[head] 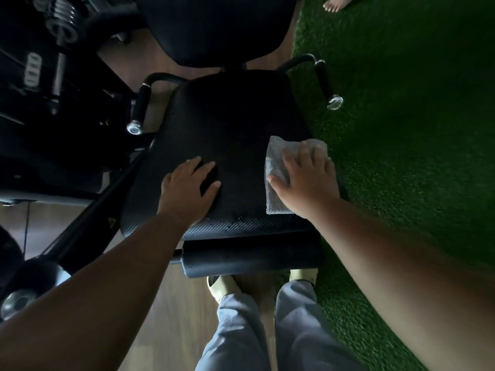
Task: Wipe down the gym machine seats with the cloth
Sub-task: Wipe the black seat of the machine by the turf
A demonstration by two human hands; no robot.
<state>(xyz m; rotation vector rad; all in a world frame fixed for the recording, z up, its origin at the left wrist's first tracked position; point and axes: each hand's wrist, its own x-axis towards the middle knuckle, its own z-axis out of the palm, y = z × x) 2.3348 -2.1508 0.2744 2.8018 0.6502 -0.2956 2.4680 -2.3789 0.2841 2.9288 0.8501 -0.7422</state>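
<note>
Both hands lie flat on the black seat [230, 124], right [308, 178] pressing the cloth [278, 156], left [187, 188] bare, beside green turf [401, 103]

Left hand [187, 187] flat on seat [227, 124], fingers spread; right hand [308, 178] presses cloth [278, 162] at seat's right edge (both forearms bare, extended).

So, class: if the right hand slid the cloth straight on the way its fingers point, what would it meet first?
Only more seat. The right hand, flat on the cloth, points up the pad toward the backrest; nothing lies between, though depth is unclear.
</note>
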